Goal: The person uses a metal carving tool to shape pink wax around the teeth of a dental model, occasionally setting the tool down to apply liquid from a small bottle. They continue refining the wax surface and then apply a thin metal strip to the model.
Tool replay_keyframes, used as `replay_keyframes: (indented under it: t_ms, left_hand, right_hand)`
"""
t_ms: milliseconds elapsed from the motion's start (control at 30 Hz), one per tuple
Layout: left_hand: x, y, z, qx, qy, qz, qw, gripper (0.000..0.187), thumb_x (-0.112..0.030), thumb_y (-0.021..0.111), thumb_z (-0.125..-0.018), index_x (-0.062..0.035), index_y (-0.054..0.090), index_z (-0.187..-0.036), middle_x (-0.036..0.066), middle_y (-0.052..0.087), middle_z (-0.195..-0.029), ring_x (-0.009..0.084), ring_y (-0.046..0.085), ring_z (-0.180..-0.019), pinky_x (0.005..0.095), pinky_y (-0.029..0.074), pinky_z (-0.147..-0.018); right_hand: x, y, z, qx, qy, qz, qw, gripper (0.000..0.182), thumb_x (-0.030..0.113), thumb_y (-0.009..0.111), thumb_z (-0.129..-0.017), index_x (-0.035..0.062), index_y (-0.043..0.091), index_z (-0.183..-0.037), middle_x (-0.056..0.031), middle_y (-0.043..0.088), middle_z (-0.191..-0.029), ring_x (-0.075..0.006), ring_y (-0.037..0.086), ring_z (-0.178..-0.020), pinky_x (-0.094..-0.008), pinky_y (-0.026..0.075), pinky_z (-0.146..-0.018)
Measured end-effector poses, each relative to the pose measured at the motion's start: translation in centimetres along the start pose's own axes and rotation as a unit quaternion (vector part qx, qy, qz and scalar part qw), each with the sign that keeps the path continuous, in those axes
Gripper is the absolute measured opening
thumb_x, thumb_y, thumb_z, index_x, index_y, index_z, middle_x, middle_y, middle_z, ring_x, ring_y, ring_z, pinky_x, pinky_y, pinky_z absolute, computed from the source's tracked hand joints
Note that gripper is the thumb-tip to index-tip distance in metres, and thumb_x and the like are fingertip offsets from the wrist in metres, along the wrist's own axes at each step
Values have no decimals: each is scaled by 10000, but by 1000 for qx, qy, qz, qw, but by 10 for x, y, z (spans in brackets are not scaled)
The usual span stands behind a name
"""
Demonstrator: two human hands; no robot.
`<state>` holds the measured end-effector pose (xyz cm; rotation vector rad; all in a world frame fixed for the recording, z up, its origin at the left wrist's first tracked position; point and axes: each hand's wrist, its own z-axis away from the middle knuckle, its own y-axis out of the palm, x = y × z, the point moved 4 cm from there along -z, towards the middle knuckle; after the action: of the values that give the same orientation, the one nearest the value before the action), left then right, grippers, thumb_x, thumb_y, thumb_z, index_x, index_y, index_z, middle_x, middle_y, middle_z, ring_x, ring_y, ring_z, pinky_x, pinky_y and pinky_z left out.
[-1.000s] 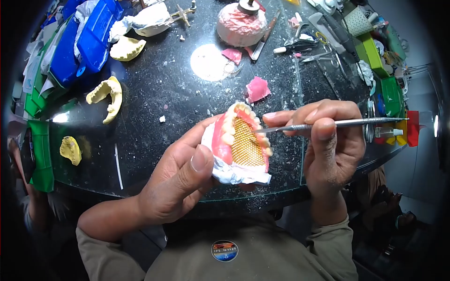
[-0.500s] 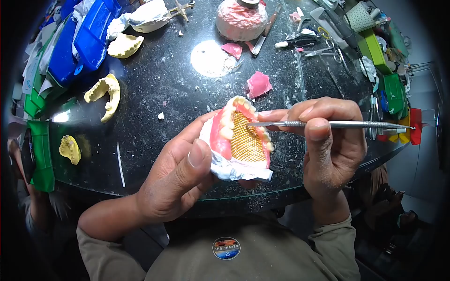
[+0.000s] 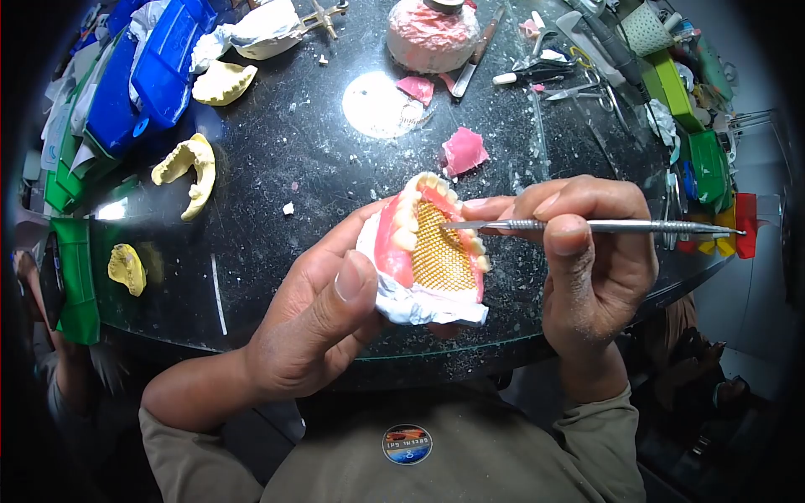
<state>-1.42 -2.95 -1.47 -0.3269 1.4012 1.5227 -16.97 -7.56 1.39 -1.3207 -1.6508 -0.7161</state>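
A dental model (image 3: 398, 303) with a white base, pink gum wax, cream teeth and a gold mesh in its palate is tilted over the table's front edge. My left hand (image 3: 323, 314) grips it from the left, thumb on the near side. Between the thumb and fingers of my right hand (image 3: 591, 251) is a thin metal carving tool (image 3: 620, 225). Its flat tip lies over the upper part of the gold mesh, inside the tooth arch; whether it touches cannot be made out. Just beyond the model is a pink wax piece (image 3: 464, 152).
Yellowish plaster pieces (image 3: 198, 180) lie at the left, near blue bins (image 3: 172, 67). A burner-like pot crusted with pink wax (image 3: 432, 38) stands at the back. Scissors (image 3: 599, 88), other tools and green boxes (image 3: 708, 168) crowd the right. Other people are partly visible at both sides.
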Motion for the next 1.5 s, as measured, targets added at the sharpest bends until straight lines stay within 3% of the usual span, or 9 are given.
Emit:
replay_keyframes:
  t_ms: [167,1500]
  left_hand:
    - [0,0,0,-3,-1,-2,1000,945,-658,420,-787,19,120,-1372,185,339,-1341,269,391,-1235,433,391,-989]
    - [-1,-1,2,6,-9,5,1000,922,-657,415,-792,-14,121,-1384,177,345,-1345,261,394,-1233,434,401,-975]
  right_hand:
    - [0,0,1,0,-1,0,1000,227,203,510,-901,-14,454,-939,-120,536,-790,-169,570,-717,-484,542,-712]
    - [-1,1,0,-11,0,-3,1000,249,234,513,-898,-4,448,-931,-132,556,-765,-221,610,-730,-432,551,-702]
